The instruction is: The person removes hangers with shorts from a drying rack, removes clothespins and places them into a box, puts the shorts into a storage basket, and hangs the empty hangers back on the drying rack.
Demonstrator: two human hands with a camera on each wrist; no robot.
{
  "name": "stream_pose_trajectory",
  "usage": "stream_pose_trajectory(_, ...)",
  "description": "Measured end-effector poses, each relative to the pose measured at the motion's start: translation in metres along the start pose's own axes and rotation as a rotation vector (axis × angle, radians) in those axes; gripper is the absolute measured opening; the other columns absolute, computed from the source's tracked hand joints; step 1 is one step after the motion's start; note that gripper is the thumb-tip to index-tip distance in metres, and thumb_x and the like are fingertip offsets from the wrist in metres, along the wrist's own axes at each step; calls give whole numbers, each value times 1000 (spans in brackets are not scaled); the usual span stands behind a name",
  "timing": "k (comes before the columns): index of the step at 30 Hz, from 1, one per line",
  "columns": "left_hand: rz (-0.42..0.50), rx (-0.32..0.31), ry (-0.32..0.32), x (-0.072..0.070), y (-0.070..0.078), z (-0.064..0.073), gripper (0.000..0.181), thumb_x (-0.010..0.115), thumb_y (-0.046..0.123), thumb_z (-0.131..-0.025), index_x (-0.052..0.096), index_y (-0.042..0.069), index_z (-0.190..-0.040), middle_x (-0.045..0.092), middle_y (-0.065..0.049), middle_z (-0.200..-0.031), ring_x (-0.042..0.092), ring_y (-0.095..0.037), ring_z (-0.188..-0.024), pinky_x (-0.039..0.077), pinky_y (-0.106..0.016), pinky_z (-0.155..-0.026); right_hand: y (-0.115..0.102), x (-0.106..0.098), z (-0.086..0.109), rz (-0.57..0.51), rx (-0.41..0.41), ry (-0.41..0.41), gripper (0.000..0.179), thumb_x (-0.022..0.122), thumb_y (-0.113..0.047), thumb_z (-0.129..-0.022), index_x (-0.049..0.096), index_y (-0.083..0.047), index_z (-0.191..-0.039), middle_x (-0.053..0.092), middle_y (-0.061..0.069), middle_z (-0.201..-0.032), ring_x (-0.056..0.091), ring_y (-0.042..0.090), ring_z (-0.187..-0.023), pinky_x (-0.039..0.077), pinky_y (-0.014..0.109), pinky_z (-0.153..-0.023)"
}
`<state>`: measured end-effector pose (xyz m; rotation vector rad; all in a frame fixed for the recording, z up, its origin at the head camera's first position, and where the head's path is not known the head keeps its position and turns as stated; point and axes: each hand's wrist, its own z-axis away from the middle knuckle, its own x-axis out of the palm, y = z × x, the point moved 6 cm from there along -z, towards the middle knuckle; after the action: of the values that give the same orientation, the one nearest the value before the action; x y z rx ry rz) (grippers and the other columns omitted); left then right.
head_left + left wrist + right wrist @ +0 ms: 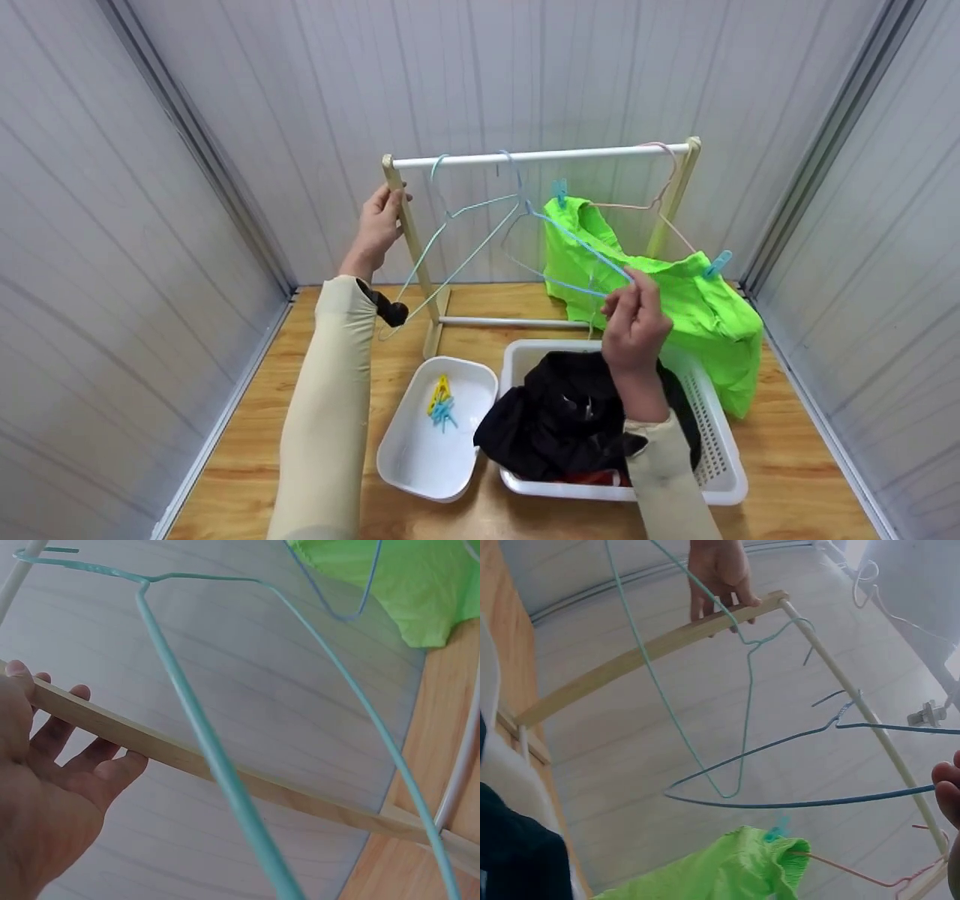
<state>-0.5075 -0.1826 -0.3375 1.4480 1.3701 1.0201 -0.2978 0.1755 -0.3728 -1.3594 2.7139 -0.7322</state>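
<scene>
The left hand [377,229] has its grip closed round the rack's left post [180,754]. The right hand [634,322] pinches the right end of the blue hanger [585,244], which hooks over the white bar [600,155] between the teal hanger [196,718] and the pink hanger [622,205]. Two blue pegs [718,264] clip a green garment [720,330] to the pink one. Below, black clothes [555,412] fill a basket [622,493] beside a basin [442,469].

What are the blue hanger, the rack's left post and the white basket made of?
Blue hanger: probably metal wire with a smooth plastic coating, as it's thin, evenly coloured and twisted at the neck.
Left post: looks like wood, pale and mostly matt, with faint grain.
White basket: likely plastic, smooth with rounded rims and neat rows of holes.
</scene>
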Motion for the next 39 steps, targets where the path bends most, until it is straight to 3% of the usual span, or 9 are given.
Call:
stream_pose_trajectory(9,4,11,0,1,3,-1,36,41,26,-104,50,7,-133,49,-11,-122,42,-24,-118,33,-54,-104,4,10,41,-43,108,-109,18,53,17,-84,60,12,-100,65,15,-68,58,14,-50,45,14,-50)
stream_pose_trajectory(14,29,14,1,2,4,-1,35,41,26,-104,50,7,-133,48,-14,-123,44,-22,-111,34,-53,-104,11,9,53,47,162,-200,13,64,8,-84,66,3,-96,68,10,-77,60,16,-55,44,14,-52)
stream_pose_trajectory(18,26,22,6,1,3,-2,36,42,26,-104,50,7,-133,47,-17,-124,45,-20,-105,37,-52,-102,21,2,55,167,198,-252,6,65,-3,-87,69,-1,-90,69,6,-79,61,19,-60,46,24,-56)
stream_pose_trajectory(23,13,37,10,1,2,-3,37,42,27,-104,50,5,-132,48,-17,-122,44,-22,-103,39,-51,-100,30,-17,45,322,254,-220,11,63,-10,-89,70,-1,-86,69,11,-78,62,25,-65,47,38,-60)
stream_pose_trajectory(28,-9,44,4,0,1,-2,39,42,28,-103,49,5,-134,48,-19,-126,43,-26,-111,38,-51,-101,41,-45,25,427,311,-112,14,62,-11,-89,68,1,-85,66,14,-77,59,29,-68,45,40,-63)
stream_pose_trajectory(34,24,37,-5,0,5,3,38,41,22,-105,46,3,-137,44,-26,-132,40,-26,-118,33,-56,-104,55,-78,-7,540,267,18,19,63,-12,-86,65,5,-95,65,19,-94,53,38,-91,37,43,-82)
stream_pose_trajectory(37,39,37,-5,2,13,9,36,40,19,-105,47,2,-135,44,-27,-130,41,-26,-116,32,-56,-104,65,-88,-23,628,281,12,31,64,-18,-87,60,5,-107,61,22,-105,50,40,-102,34,46,-91)
stream_pose_trajectory(39,38,37,-1,3,18,14,34,40,19,-105,49,2,-133,46,-24,-126,41,-26,-115,32,-56,-104,75,-91,-32,681,346,-44,41,64,-25,-89,54,4,-116,58,22,-113,48,40,-108,33,47,-95)
